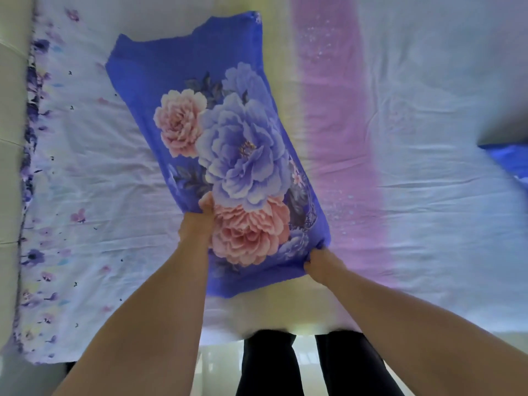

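Blue flowery pillowcase (228,138) lies stretched across the bed (428,195), near end lifted. Left hand (200,221) grips its left edge, fingers mostly tucked under the fabric, so only the thumb shows. Right hand (320,262) has the corner bunched tight in its fingers. Can't tell if anything's inside. Another blue cloth (511,161) is cut off at the right.

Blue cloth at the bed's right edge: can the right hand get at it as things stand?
Probably not yet. The right hand grips the near corner of the floral pillowcase, and the blue cloth lies well off to its right. Only sheet lies between, so letting go should free the way.
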Tool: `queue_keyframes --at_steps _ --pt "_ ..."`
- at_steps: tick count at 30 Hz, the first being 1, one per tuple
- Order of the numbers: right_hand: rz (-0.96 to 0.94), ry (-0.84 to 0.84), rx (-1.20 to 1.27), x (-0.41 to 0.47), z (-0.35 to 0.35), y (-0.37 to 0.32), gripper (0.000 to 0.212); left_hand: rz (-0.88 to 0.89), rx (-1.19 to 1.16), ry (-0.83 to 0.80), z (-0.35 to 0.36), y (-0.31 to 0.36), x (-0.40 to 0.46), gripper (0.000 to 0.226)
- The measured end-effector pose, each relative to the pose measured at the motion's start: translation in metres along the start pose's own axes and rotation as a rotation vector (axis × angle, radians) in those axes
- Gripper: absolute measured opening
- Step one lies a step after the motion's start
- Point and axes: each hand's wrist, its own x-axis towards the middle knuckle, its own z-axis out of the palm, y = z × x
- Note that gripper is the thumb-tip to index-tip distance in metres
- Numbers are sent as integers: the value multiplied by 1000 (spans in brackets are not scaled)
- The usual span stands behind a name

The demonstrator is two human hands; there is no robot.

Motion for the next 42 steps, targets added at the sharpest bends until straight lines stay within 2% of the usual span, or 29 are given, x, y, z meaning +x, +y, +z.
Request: queue_keyframes --at_steps 2,4,7,8,11,12,13,15,16,17,18,20,22,26,31,34,35,36,38,40,42 --pt "143 244 245 1 -20 -17 43 67 62 23 -5 8 -7 60" --pt "158 362 510 19 -40 -34 58 95 33 39 -9 19 -16 50" --pt "110 214 782 35 -59 -54 100 166 -172 81 -9 27 -39 45" --pt "108 154 843 33 -64 -56 98 187 -222 102 -9 30 -52 43" --pt "-1 64 869 23 -73 -46 55 257 -312 179 -6 51 -97 40" --pt "-27 59 871 16 -76 -38 47 295 -330 205 -1 62 -117 39" --pt "-25 31 893 12 -78 -32 54 339 -342 236 3 73 -134 39" --pt "13 -76 988 7 -78 -25 90 443 -360 288 13 91 -162 38" --pt "24 -137 1070 7 -80 -13 100 511 -370 303 22 103 -181 37" --pt "38 -205 1158 0 -86 -4 96 580 -376 314 30 114 -201 37" --pt "59 -233 1228 -12 -95 5 79 639 -375 317 39 126 -221 37" --pt "61 -196 1352 -36 -120 29 47 742 -360 314 59 150 -261 35" --pt "27 -90 1414 -49 -150 67 36 803 -369 283 82 177 -304 35" --pt "5 233 1419 -68 -253 170 26 885 -473 189 144 247 -385 34" --pt "1 811 1238 -89 -407 288 23 1006 -579 -25 221 366 -497 31" --pt "-79 1061 1085 -90 -508 339 21 1179 -513 -68 255 432 -534 15" --pt "-87 1088 1009 -84 -536 355 19 1243 -428 -107 266 447 -537 19" --pt "-80 1078 935 -79 -557 370 21 1303 -319 -135 278 455 -535 38" --pt "5 957 826 -67 -579 397 46 1368 -156 -126 300 453 -526 65" --pt "48 787 797 -59 -571 410 74 1353 -73 -70 317 429 -514 69" --pt "22 616 795 -58 -542 404 80 1252 -20 -51 328 389 -497 67"
